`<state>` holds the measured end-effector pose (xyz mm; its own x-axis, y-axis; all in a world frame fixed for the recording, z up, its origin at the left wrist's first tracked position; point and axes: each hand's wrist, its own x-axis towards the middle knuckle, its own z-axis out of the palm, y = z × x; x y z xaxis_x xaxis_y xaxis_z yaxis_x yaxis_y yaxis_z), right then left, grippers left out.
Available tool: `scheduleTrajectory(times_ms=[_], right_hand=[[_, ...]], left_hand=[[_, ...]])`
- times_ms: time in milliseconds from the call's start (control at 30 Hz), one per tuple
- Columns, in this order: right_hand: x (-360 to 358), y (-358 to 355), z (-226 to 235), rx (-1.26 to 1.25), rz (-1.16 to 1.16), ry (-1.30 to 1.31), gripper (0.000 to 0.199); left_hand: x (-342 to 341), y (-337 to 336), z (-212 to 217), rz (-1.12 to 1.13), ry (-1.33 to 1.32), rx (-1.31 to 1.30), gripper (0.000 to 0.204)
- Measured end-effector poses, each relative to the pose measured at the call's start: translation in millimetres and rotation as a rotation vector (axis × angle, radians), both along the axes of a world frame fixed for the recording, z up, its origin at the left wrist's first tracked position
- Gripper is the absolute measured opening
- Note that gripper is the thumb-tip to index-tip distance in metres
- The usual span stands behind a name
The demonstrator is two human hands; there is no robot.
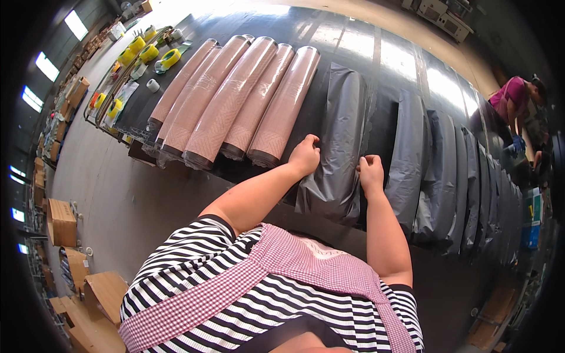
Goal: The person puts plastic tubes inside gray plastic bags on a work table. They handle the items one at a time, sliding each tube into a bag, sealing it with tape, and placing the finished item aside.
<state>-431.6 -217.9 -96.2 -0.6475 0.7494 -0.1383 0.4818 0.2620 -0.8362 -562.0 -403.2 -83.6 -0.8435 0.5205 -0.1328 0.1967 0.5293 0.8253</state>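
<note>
A long grey plastic bag [339, 138] lies on the dark table [391, 65] in front of me, wrinkled and filled out by something hidden inside. At its left edge my left hand [305, 155] is closed, fingers curled on the plastic. My right hand [371, 172] pinches the opposite edge, a little nearer to me. The bag's loose near end droops at the table's front edge. Left of it lie several pink-brown rolled mats [232, 97] in clear wrap, with dark edges at their ends.
More filled grey bags [406, 159] lie in a row to the right. Rolls of yellow tape [170, 58] sit on a rack at the far left. Cardboard boxes [62, 222] stand on the floor at left. Another person [512, 103] bends over the table's far right.
</note>
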Motion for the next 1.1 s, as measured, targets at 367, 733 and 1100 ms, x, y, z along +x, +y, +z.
scheduleTrajectory(times_ms=[367, 733, 1100], right_hand=[[41, -31, 103, 0.116, 0.205, 0.002, 0.115], [80, -2, 70, 0.605, 0.08, -0.326, 0.091], [192, -98, 408, 0.044, 0.995, 1.38, 0.009]], left_hand=[[46, 50, 10, -0.274, -0.461, 0.491, 0.064], [-19, -28, 65, -0.282, 0.596, -0.123, 0.06], [-77, -63, 29, -0.114, 0.565, -0.375, 0.088]])
